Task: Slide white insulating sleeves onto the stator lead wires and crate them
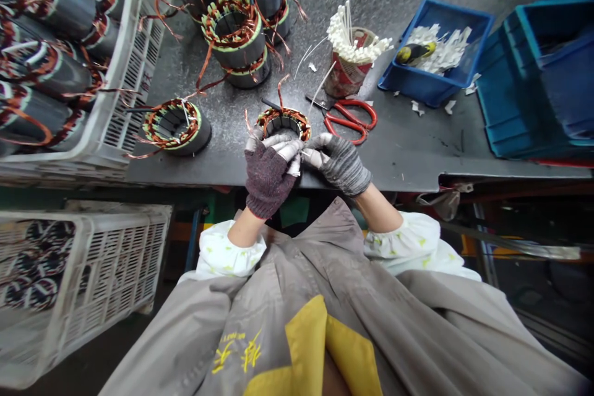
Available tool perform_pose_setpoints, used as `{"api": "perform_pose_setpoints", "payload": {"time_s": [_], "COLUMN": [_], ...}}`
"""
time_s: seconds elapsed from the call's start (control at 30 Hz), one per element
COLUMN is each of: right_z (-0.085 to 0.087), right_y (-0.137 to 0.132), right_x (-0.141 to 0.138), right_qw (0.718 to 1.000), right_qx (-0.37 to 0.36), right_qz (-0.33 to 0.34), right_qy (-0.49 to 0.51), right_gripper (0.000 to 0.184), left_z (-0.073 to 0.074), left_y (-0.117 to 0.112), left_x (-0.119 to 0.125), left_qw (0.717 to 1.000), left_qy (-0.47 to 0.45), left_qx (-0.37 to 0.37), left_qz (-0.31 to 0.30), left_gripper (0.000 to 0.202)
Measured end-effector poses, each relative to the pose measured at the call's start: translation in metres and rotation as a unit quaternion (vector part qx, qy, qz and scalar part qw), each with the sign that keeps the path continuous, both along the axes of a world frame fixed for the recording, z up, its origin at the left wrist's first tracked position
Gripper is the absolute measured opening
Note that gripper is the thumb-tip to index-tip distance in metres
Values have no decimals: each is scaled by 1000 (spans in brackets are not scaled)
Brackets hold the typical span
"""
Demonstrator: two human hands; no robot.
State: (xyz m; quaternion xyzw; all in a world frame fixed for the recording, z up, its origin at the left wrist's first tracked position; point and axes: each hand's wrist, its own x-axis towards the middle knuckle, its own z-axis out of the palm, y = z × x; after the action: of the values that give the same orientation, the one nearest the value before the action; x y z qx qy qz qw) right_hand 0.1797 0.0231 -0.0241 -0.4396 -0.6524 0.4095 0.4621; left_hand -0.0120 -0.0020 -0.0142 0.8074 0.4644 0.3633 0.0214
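Note:
A motor stator (283, 120) with copper windings stands at the table's front edge. My left hand (271, 167), in a dark purple fingerless glove with white-wrapped fingertips, is closed over its near rim. At the rim's right side my right hand (338, 161), gloved in grey, has thumb and fingers pinched together close to my left fingertips. What lies in that pinch is too small to make out. A thin white tie (321, 88) slants up from the stator's right side. Red-handled scissors (350, 120) lie just beyond my right hand.
Another stator (179, 127) sits to the left, with stacked stators (236, 37) behind. A white crate (134, 74) full of stators borders the left side. A cup (346, 71) of white ties, a blue bin (436, 83) of white scraps and teal bins (510, 86) stand right.

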Motion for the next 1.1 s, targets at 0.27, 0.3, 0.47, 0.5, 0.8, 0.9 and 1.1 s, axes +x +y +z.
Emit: {"api": "perform_pose_setpoints", "payload": {"time_s": [0.27, 0.3, 0.47, 0.5, 0.8, 0.9, 1.1], "right_z": [20, 26, 56, 58, 34, 49, 51], "right_y": [-4, -6, -5, -2, 12, 12, 8], "right_x": [-2, -3, 8, 10, -1, 13, 20], "right_qw": [969, 962, 970, 971, 987, 982, 982], "right_qx": [129, 143, 152, 147, 137, 150, 49], "right_qz": [-2, -16, -117, -117, -20, -111, 138], "right_qy": [-209, -233, -150, -151, -77, 32, -123], "right_gripper": [42, 46, 47, 47, 35, 42, 52], "left_z": [2, 2, 6, 6, 2, 6, 10], "left_y": [0, 0, 2, 2, 3, 3, 1], "left_x": [-1, 0, 6, 7, 7, 9, -8], "left_qw": [1000, 1000, 999, 998, 997, 996, 999], "left_qy": [6, 4, -7, -5, 5, 18, 32], "left_qx": [26, 25, -2, -6, -7, -15, 0], "left_qz": [-4, 7, 53, 58, 76, 84, 24], "left_gripper": [30, 30, 25, 24, 25, 21, 24]}}
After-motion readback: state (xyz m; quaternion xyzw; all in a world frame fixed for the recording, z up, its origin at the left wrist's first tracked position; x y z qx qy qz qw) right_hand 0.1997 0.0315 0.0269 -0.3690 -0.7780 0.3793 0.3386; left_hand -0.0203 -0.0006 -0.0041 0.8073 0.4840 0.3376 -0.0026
